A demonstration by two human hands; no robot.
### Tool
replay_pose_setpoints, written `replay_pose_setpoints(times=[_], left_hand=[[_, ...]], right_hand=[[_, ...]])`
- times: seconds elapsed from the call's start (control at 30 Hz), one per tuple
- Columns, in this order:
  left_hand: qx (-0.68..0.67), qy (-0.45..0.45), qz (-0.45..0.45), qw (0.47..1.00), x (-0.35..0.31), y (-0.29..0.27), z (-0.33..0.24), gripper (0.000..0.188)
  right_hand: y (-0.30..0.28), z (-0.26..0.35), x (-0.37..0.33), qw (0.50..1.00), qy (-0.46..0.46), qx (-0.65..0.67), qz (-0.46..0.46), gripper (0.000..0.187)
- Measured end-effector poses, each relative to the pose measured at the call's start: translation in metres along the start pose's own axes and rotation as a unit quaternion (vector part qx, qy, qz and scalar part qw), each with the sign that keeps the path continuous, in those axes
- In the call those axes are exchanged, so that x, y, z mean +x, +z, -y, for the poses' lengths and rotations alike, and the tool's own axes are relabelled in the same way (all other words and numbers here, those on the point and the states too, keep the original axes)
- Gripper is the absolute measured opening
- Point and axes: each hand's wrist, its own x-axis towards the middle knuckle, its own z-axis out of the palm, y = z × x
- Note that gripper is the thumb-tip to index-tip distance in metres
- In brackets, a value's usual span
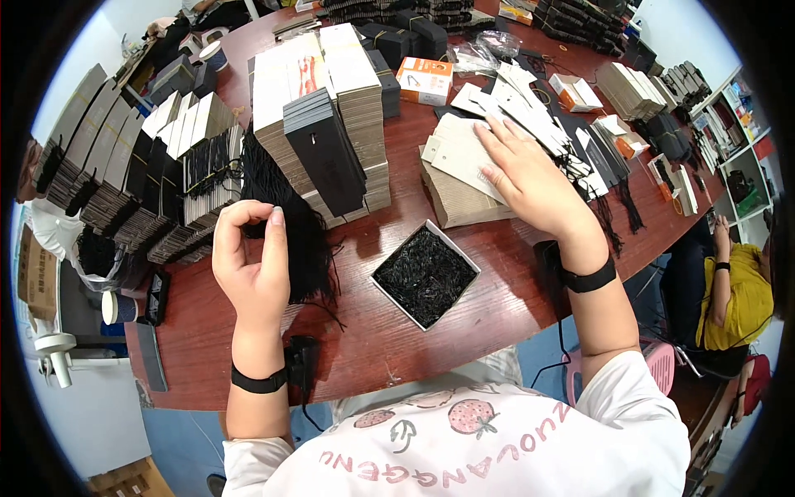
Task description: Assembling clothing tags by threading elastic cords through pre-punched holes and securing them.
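Observation:
My right hand (534,178) lies with its fingers stretched out over a stack of beige card tags (472,209). The top tags sit askew, and small holes show at their ends. My left hand (255,265) is raised at the left, thumb and index fingertip brought together. Whether anything thin is between them is too small to tell. Just behind that hand hangs a thick bundle of black cords (308,257). Between my hands, nearer to me, stands a small white open box (455,246) filled with tiny black pieces (424,280).
A tall block of stacked tags (360,108), with black tags (325,157) leaning on it, rises at centre-left. More corded stacks (99,174) line the left. Loose white and black tags (592,149) and orange-white boxes (425,80) lie beyond. Someone in yellow (737,294) sits at right.

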Motion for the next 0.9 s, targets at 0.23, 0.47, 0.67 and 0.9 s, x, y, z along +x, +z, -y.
replay_pose_setpoints(times=[0.23, 0.47, 0.67, 0.9], left_hand=[[0.059, 0.025, 0.005, 0.998, -0.002, -0.009, 0.017, 0.010], [0.064, 0.019, -0.024, 0.997, -0.002, -0.008, 0.012, 0.007], [0.164, 0.084, -0.034, 0.982, 0.002, -0.013, 0.017, 0.011], [0.255, 0.086, -0.028, 0.963, 0.003, -0.015, 0.015, 0.018]], right_hand=[[-0.004, 0.017, 0.001, 0.992, 0.028, -0.120, 0.014, 0.051], [-0.044, 0.064, 0.040, 1.000, 0.023, -0.019, -0.003, 0.034], [-0.027, 0.055, 0.043, 0.994, 0.081, -0.005, 0.075, 0.032], [-0.028, 0.106, 0.052, 0.981, -0.010, 0.192, 0.022, 0.021]])
